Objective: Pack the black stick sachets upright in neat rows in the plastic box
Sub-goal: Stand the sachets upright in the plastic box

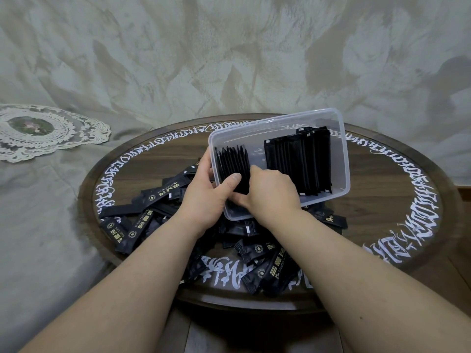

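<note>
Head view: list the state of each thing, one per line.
Box: tilted, partly filled.
Right row: packed on edge.
Left bundle: held in the box by both hands.
Loose sachets: heaped flat on the table.
Left hand: grips box edge and bundle.
Right hand: presses the bundle.

1 head-worn wide-angle view, angled forward and down, close over round table (382, 200)

Plastic box (339, 159), tilted, at table (397, 189) centre: two sachet rows (298, 164) inside. Left hand (204, 197) grips its 9 o'clock wall; right hand (270, 189) pinches the left row. Loose sachets (142, 222) heaped at 7 o'clock. Lace doily (38, 131) at 10 o'clock.
</note>
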The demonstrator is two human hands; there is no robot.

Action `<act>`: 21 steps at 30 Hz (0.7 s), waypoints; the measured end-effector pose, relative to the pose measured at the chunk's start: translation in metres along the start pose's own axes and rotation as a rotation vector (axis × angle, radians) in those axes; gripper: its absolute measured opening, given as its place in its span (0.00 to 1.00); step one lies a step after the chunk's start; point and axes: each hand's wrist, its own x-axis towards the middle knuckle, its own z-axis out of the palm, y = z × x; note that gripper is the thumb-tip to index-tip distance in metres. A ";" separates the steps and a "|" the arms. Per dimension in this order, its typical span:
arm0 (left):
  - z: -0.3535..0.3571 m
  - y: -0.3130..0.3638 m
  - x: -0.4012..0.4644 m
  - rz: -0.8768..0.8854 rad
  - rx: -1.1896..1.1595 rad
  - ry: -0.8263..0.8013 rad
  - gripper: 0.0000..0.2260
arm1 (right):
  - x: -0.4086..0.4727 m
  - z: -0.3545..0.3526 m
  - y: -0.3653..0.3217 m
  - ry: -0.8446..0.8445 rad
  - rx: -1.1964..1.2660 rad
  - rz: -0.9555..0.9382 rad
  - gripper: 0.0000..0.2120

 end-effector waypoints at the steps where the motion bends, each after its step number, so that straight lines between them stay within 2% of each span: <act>1: 0.000 0.000 0.000 0.001 0.006 0.000 0.27 | 0.000 0.000 -0.001 -0.006 -0.030 -0.018 0.28; 3: -0.001 -0.001 0.001 0.001 0.017 0.003 0.27 | 0.001 0.000 -0.001 -0.009 -0.043 -0.024 0.26; 8: -0.002 -0.001 0.001 0.015 0.044 -0.001 0.27 | 0.004 0.002 0.008 0.026 0.182 0.022 0.17; 14: -0.002 -0.003 0.002 -0.004 0.052 0.003 0.29 | 0.005 0.002 0.012 0.049 0.152 -0.028 0.17; 19: -0.001 -0.004 0.000 0.011 0.015 0.001 0.29 | 0.005 0.000 0.013 0.065 0.273 0.060 0.21; 21: -0.001 -0.004 0.001 0.009 0.013 0.005 0.28 | 0.005 0.001 0.013 0.043 0.228 0.056 0.22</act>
